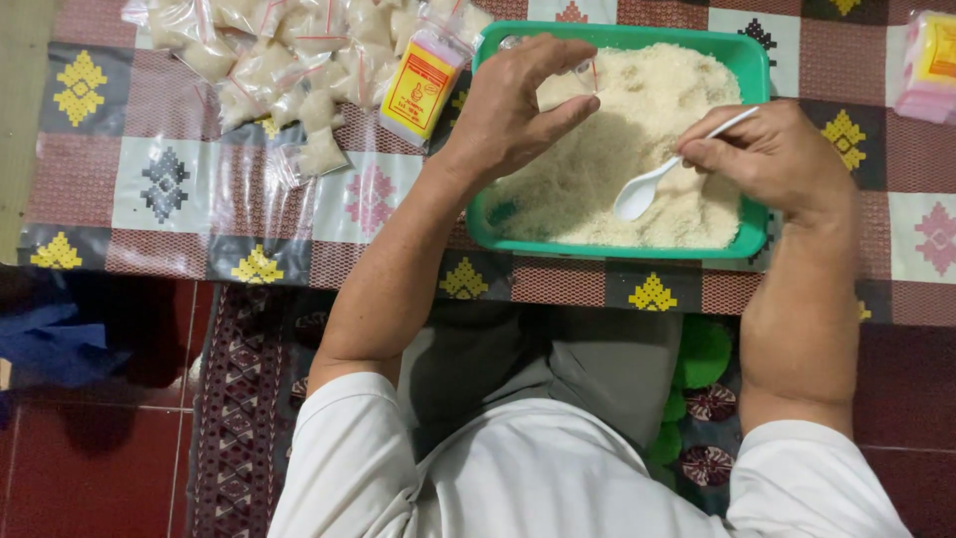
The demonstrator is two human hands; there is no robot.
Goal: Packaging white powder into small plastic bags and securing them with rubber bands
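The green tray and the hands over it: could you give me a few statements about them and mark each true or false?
1. The right hand holds a white plastic spoon. True.
2. The green tray is empty. False: it is filled with pale grains.
3. The left hand holds a small clear bag above the tray. True.
4. The pile of filled small bags lies inside the tray. False: it lies on the patterned cloth beside it.

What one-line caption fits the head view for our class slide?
Left hand holds a small clear bag over a green tray of pale grains while right hand holds a white spoon.
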